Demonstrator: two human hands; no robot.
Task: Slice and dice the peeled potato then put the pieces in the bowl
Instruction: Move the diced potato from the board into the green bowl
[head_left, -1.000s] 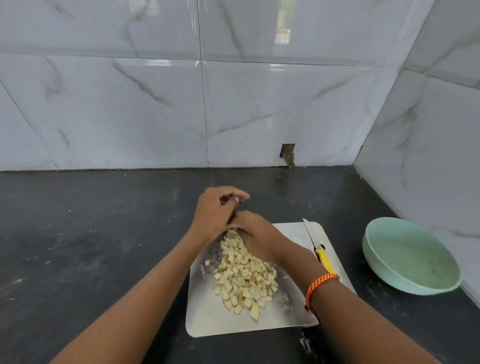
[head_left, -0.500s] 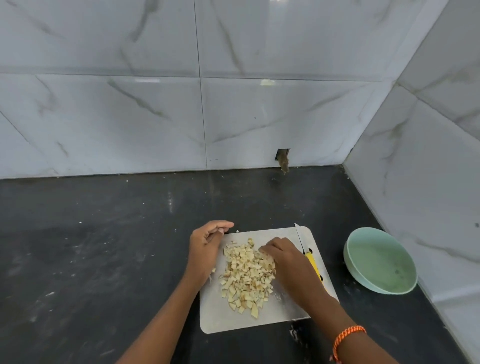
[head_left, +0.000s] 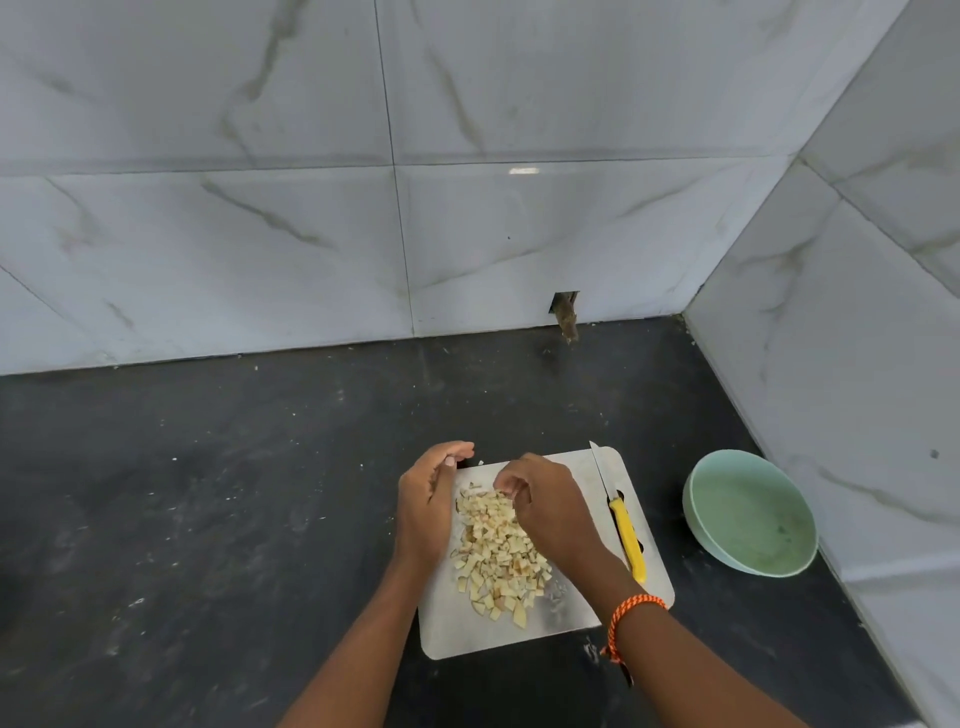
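A heap of diced potato pieces (head_left: 493, 551) lies on a steel cutting board (head_left: 457, 631) on the dark counter. My left hand (head_left: 426, 501) stands on edge against the heap's left side, fingers nearly straight and cupped toward it. My right hand (head_left: 548, 512) hovers over the heap's far right part with fingers loosely curled down onto the pieces; I see no piece gripped. A yellow-handled knife (head_left: 626, 538) lies on the board's right edge, blade pointing away from me, touched by neither hand. The pale green bowl (head_left: 748, 512) stands to the right of the board with no potato in it.
Marble-tiled walls close the counter at the back and on the right, right behind the bowl. A small hole with debris (head_left: 565, 312) sits at the back wall's foot. Dark counter (head_left: 208, 493) stretches to the left of the board.
My view has pulled back and up. Both hands have come from the heap's far end to flank it; the right hand has lifted off the board beside the knife and curled over the pieces.
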